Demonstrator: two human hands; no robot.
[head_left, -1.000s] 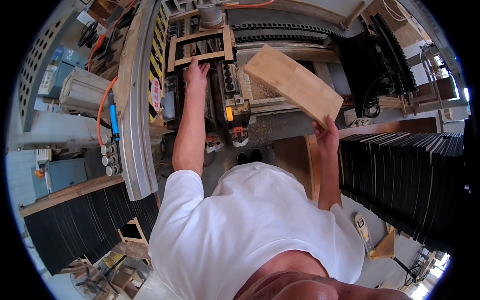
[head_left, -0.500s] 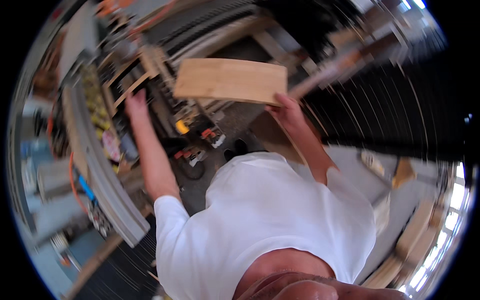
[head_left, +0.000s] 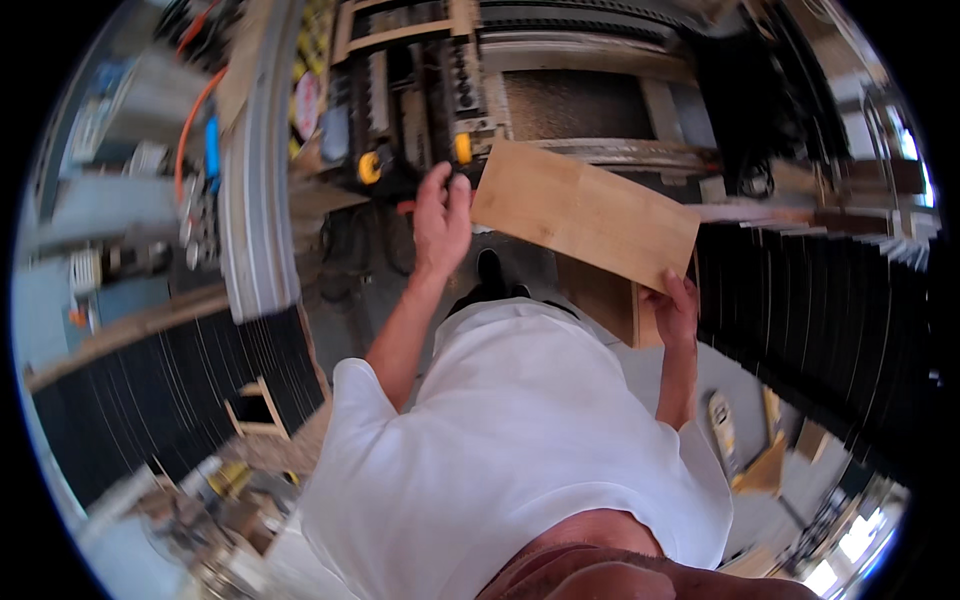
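A flat, pale wooden board (head_left: 588, 212) slants across in front of me, its right end lower than its left. My right hand (head_left: 676, 308) grips its near right corner, the fingers curled over the edge. My left hand (head_left: 442, 222) is raised beside the board's left end, fingers apart and holding nothing. A small gap shows between that hand and the board. Just beyond the left hand are two yellow round parts (head_left: 369, 167) on a machine with dark rails. Farther off, a light wooden frame (head_left: 400, 38) rests on those rails.
Stacks of black panels with pale edges stand at right (head_left: 800, 320) and lower left. A long grey metal rail (head_left: 262, 190) runs along my left. Under the board is a brown wooden box or panel (head_left: 600, 295). A yellow-and-white tool (head_left: 722, 435) lies on the floor at right.
My left hand has left the wooden frame and come back toward the board's left end. The board, still in my right hand, is now tilted and lower. The whole view has turned.
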